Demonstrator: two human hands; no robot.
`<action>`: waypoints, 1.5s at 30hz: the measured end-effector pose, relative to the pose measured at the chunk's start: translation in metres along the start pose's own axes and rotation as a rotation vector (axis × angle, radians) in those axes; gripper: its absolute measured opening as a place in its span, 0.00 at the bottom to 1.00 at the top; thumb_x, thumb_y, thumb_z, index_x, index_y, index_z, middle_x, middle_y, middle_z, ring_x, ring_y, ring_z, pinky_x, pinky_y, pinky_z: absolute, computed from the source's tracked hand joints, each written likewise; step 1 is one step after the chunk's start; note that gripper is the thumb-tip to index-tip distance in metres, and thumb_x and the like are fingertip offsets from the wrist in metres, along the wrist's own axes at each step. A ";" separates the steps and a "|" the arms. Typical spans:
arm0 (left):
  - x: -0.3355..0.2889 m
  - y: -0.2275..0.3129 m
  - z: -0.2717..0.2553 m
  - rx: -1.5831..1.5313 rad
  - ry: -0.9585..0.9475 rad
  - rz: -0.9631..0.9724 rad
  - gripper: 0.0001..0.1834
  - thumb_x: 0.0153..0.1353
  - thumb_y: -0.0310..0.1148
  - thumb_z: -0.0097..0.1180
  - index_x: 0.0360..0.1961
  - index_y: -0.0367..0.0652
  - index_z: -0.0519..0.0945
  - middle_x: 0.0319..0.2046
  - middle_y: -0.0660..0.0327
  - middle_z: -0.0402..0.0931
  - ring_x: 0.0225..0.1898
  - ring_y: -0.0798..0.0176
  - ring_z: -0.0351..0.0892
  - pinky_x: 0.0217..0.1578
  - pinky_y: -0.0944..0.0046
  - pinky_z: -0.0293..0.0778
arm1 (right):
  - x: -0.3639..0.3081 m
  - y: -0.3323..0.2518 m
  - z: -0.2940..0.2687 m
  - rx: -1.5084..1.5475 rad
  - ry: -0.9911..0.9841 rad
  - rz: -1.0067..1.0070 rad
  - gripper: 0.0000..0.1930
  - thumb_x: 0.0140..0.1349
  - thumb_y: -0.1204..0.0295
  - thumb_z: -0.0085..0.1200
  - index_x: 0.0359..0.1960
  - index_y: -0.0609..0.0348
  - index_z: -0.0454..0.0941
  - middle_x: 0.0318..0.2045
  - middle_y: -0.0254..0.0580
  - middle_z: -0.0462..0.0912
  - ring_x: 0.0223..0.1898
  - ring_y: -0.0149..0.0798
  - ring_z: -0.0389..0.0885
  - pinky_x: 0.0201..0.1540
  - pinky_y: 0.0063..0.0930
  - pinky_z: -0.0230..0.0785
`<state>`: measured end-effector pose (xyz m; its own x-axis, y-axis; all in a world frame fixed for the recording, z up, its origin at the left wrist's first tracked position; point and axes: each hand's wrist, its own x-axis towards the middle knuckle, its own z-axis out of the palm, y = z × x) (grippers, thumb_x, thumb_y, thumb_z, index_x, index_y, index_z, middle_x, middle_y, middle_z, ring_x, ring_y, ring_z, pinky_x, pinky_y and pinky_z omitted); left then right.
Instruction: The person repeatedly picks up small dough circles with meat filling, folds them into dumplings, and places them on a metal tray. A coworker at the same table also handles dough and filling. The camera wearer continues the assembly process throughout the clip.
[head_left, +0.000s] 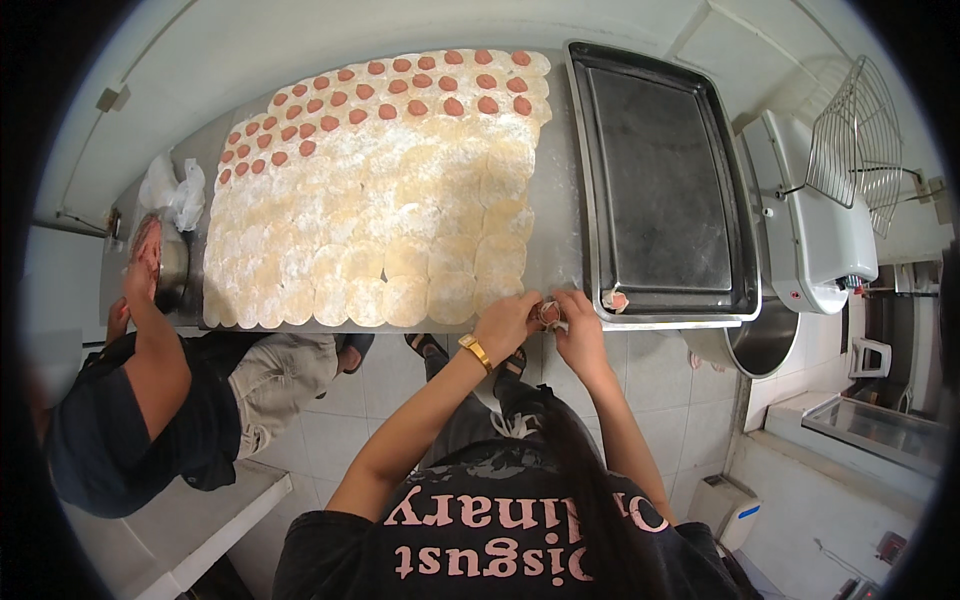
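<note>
Landmark: the black tray [742, 225]. Held dumpling [548, 313] is off the tray's near left corner, at the near edge of the table [560, 215]. Left hand [510, 320] and right hand [575, 325] are brought close together, fingertips pinching the dumpling from either side; exact finger placement is partly hidden. Pink filling shows amid the pale dough, so the wrap looks not fully closed.

Also noted: shaped dumpling [615, 300] inside the tray, at its near left corner. Floured wrappers [400, 235] spread left of the tray, the far rows topped with filling mounds [453, 106].

Handling (judged): light; dough thin, soft, likely to stretch or tear; filling moist and yielding, apt to squeeze out under pressure. Flour should cut sticking but may make the dough slide. Best hold: fingertips low around the sides, light pinch on the gathered rim only.
</note>
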<state>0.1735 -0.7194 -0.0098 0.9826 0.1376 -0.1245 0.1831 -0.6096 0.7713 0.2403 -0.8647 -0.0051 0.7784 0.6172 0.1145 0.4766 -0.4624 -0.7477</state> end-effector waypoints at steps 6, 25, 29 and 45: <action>0.002 0.002 0.000 0.017 0.008 0.005 0.15 0.53 0.32 0.61 0.39 0.43 0.71 0.31 0.53 0.78 0.36 0.46 0.78 0.34 0.51 0.73 | 0.002 -0.003 0.000 -0.049 -0.012 0.004 0.23 0.43 0.90 0.51 0.45 0.61 0.77 0.38 0.48 0.77 0.42 0.55 0.75 0.43 0.39 0.69; 0.009 -0.008 0.001 -0.053 0.077 0.126 0.17 0.48 0.23 0.63 0.39 0.41 0.72 0.35 0.54 0.75 0.37 0.49 0.78 0.37 0.56 0.74 | -0.003 -0.003 0.008 -0.034 0.070 0.096 0.23 0.43 0.90 0.53 0.46 0.65 0.76 0.40 0.49 0.76 0.38 0.49 0.79 0.39 0.31 0.73; 0.011 -0.009 -0.002 -0.071 0.081 0.194 0.17 0.48 0.22 0.62 0.40 0.40 0.72 0.35 0.53 0.75 0.37 0.49 0.78 0.38 0.57 0.74 | -0.001 -0.006 0.007 -0.033 0.086 0.042 0.22 0.45 0.89 0.52 0.45 0.63 0.76 0.39 0.49 0.76 0.38 0.51 0.78 0.39 0.35 0.72; 0.008 0.026 -0.030 -0.213 -0.011 0.030 0.17 0.50 0.22 0.62 0.41 0.38 0.74 0.37 0.53 0.77 0.35 0.58 0.83 0.37 0.63 0.78 | 0.016 0.020 -0.092 0.133 0.201 0.138 0.19 0.42 0.89 0.55 0.38 0.59 0.79 0.37 0.43 0.79 0.36 0.43 0.81 0.38 0.31 0.73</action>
<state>0.1853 -0.7107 0.0276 0.9880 0.1132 -0.1054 0.1446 -0.4339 0.8893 0.3001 -0.9224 0.0417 0.9040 0.4093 0.1235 0.3133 -0.4375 -0.8429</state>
